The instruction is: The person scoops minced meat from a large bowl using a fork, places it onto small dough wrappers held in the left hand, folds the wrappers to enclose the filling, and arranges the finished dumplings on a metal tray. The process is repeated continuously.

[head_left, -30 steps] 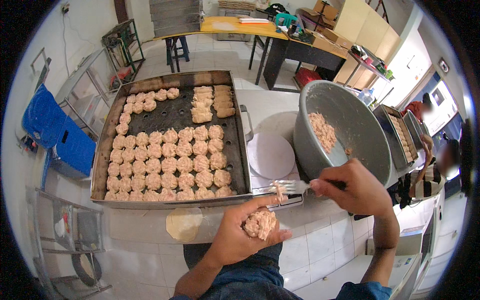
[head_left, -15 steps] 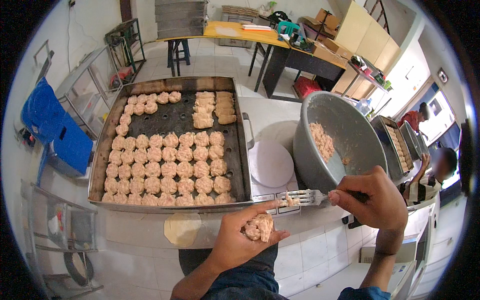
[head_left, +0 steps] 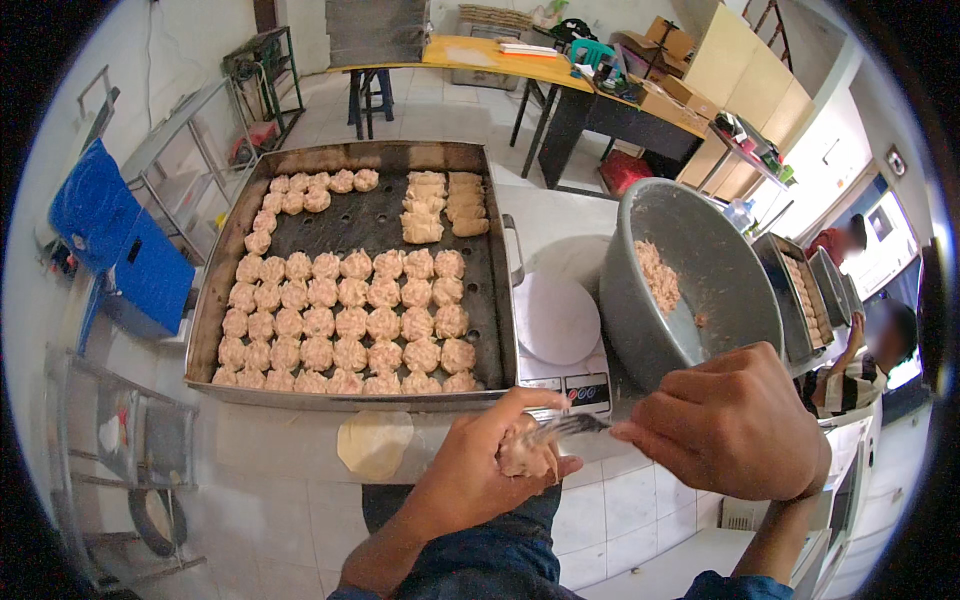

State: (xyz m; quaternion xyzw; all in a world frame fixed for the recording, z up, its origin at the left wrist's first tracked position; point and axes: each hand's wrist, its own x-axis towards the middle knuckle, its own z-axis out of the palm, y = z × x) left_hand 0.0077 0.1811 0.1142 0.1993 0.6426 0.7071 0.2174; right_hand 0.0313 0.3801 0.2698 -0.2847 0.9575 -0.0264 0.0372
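Cupped in my left hand (head_left: 475,465) is a dumpling (head_left: 522,455) topped with pale minced filling. My right hand (head_left: 715,420) grips a metal fork (head_left: 578,424), its tines pressed against the filling at the top of the dumpling. Beside my left hand, a round dough wrapper (head_left: 374,444) lies on the table's front edge. Behind it stands a large square metal tray (head_left: 350,402) with rows of dumplings (head_left: 350,323) and two short columns of folded rolls (head_left: 424,205) at its far right. A deep grey bowl (head_left: 740,270) beyond my right hand contains a clump of filling (head_left: 656,276).
A kitchen scale (head_left: 557,318) with a round plate stands between tray and bowl. To the left are a blue box (head_left: 135,270) and metal racks. A yellow-topped table (head_left: 470,55) is at the back. Two people work at the right near another dumpling tray (head_left: 800,295).
My right hand has brought the fork down and left, from above my left fingers onto the dumpling's filling. The whole view has shifted slightly.
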